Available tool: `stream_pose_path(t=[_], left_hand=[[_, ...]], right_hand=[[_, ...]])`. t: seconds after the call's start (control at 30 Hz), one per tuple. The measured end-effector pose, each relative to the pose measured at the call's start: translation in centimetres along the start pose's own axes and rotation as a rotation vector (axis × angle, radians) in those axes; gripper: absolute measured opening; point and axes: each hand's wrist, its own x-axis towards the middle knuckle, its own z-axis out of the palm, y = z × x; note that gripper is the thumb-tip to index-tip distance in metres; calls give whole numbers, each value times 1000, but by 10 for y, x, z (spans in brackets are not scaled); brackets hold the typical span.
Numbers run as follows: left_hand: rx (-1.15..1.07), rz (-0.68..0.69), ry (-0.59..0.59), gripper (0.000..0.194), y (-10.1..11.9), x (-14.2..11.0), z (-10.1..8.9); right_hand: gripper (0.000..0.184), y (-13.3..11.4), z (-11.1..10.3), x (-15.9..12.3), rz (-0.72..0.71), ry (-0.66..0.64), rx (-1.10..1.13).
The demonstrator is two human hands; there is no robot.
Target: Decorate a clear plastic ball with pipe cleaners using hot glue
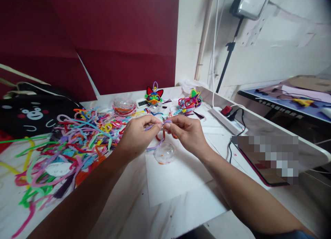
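Observation:
My left hand (141, 134) and my right hand (187, 132) meet above the table, their fingertips pinched close together. Between them is a purple pipe cleaner (167, 122), curled at the right fingertips, with its other part at the left fingers. An orange-red pipe cleaner piece shows just under the fingers, and a purple strand hangs down toward a clear plastic ball (164, 153). That clear ball rests on a white sheet of paper (176, 187) below my hands. Exactly how the pieces join is hidden by my fingers.
A heap of colourful pipe cleaners (69, 153) spreads on the left, near a black bag (38, 111). Behind my hands stand two decorated pipe-cleaner figures (154, 97) and a clear bowl (124, 107). A power strip (229, 120) and a tablet-like device (263, 163) lie to the right.

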Motion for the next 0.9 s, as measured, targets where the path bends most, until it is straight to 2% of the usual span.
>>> stream_pose_path(t=[0.13,0.3,0.43,0.7,0.8,0.9], left_hand=[[114,47,26,17,2,-1,-2],[328,294,62,17,1,-4,-2],[456,392,46,20,-4,-5,1],[694,428,-63,27,-9,-7,11],[787,440,-94,29,-9,-8,16],[748,432,-120,29,-11,-7,17]], right_hand=[[27,1,-3,0,-23,-8,-134],[20,-3,-6,1,-127,-50,-454],[22,-5,-8,0,-232,-106,-723],[21,-10,-5,-3,-274,-272,-1196],[18,-14,-4,-3,-214,-357,-1268],[16,-14,-4,-3,-158,-363,-1234]])
